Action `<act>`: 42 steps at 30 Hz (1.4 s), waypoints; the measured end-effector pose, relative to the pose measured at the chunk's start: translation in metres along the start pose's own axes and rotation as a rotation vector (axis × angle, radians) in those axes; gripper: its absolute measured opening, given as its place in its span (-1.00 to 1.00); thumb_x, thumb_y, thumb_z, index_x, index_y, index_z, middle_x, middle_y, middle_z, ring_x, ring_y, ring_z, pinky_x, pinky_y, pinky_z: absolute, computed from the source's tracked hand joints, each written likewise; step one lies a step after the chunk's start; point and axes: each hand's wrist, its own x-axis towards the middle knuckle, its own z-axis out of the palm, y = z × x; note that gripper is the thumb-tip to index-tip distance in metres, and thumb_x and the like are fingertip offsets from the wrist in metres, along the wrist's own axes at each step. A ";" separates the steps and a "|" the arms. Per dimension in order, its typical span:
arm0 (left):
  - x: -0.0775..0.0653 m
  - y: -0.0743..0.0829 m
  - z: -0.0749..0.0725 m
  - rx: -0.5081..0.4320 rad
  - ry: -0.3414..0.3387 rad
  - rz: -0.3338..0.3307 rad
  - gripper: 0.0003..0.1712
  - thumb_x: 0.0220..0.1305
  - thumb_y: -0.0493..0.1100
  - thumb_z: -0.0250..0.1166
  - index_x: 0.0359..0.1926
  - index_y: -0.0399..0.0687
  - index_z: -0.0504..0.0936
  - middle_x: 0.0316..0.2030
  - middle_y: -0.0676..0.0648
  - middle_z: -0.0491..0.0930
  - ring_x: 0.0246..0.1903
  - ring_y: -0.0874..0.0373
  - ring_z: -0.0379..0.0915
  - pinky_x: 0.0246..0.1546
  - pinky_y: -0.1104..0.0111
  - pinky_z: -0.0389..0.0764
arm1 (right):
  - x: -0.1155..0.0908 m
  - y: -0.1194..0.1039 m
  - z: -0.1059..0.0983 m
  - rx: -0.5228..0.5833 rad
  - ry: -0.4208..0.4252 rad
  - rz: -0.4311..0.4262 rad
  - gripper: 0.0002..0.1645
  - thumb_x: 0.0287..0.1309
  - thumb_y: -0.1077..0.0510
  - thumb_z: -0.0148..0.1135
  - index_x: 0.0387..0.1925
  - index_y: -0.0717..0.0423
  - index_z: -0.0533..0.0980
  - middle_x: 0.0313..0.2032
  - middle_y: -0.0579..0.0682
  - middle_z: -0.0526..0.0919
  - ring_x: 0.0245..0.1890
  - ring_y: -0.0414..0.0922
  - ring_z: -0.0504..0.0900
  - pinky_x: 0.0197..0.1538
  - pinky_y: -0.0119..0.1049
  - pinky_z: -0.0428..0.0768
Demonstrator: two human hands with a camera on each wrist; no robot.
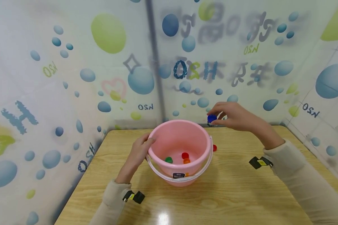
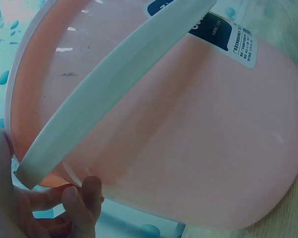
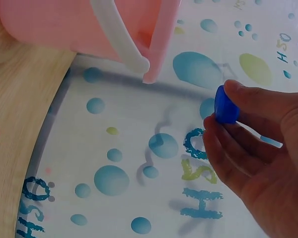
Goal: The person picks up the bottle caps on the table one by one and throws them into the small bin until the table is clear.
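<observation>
A pink bucket (image 1: 173,136) stands on the table, its white handle (image 1: 163,176) lowered across the near side. My left hand (image 1: 139,148) grips the bucket's left rim, thumb over the edge; the left wrist view shows curled fingers (image 2: 92,191) against the outside wall near the handle's end. Between thumb and fingertips my right hand (image 1: 235,117) pinches a blue bottle cap (image 3: 224,106), held up in the air beyond the bucket's right rim. On the bucket's floor lie a green cap (image 1: 169,160), a red cap (image 1: 185,155) and an orange cap (image 1: 186,161).
Another red cap (image 1: 214,147) lies on the wooden table (image 1: 236,193), just right of the bucket and partly hidden by it. Sheeting (image 1: 186,103) printed with bubbles and letters encloses the back and sides of the table.
</observation>
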 end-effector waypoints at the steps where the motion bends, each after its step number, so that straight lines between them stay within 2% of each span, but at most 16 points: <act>1: 0.000 0.000 0.000 0.000 0.001 -0.001 -0.51 0.51 0.14 0.05 0.29 0.09 0.57 -0.10 -0.19 0.69 -0.42 0.08 0.60 -0.47 0.28 0.65 | 0.001 -0.001 0.001 0.003 0.000 -0.004 -0.63 0.25 0.19 0.43 0.07 0.17 0.67 -0.08 0.01 0.73 -0.19 -0.13 0.76 -0.12 -0.22 0.77; 11: 0.000 -0.001 0.000 -0.011 0.001 -0.011 -0.53 0.49 0.14 0.07 0.26 0.11 0.59 -0.14 -0.21 0.70 -0.46 0.10 0.59 -0.50 0.28 0.64 | 0.010 -0.007 0.010 0.063 0.007 -0.012 -0.61 0.20 0.19 0.47 0.05 0.20 0.66 -0.09 0.04 0.73 -0.18 -0.14 0.75 -0.07 -0.15 0.78; 18: 0.002 -0.002 -0.001 0.011 0.014 0.020 -0.55 0.47 0.12 0.08 0.22 0.11 0.62 -0.22 -0.28 0.71 -0.57 0.13 0.54 -0.60 0.30 0.58 | 0.016 -0.013 0.013 0.079 -0.004 -0.033 -0.63 0.20 0.17 0.48 0.04 0.17 0.68 -0.08 0.03 0.73 -0.16 -0.14 0.74 -0.08 -0.17 0.78; 33: 0.001 -0.001 0.000 -0.005 0.003 0.025 -0.53 0.50 0.13 0.06 0.26 0.10 0.59 -0.17 -0.23 0.71 -0.49 0.10 0.57 -0.54 0.29 0.62 | 0.035 -0.031 0.019 0.073 -0.035 -0.067 -0.65 0.19 0.18 0.48 0.02 0.12 0.69 -0.08 0.01 0.73 -0.16 -0.14 0.76 -0.07 -0.19 0.78; 42: 0.001 -0.002 -0.001 0.000 0.002 0.025 -0.53 0.49 0.13 0.07 0.25 0.07 0.60 -0.19 -0.22 0.70 -0.51 0.12 0.56 -0.54 0.30 0.61 | 0.046 -0.041 0.025 0.127 -0.036 -0.111 -0.65 0.20 0.21 0.46 0.03 0.16 0.68 -0.09 0.01 0.73 -0.15 -0.13 0.75 -0.06 -0.19 0.78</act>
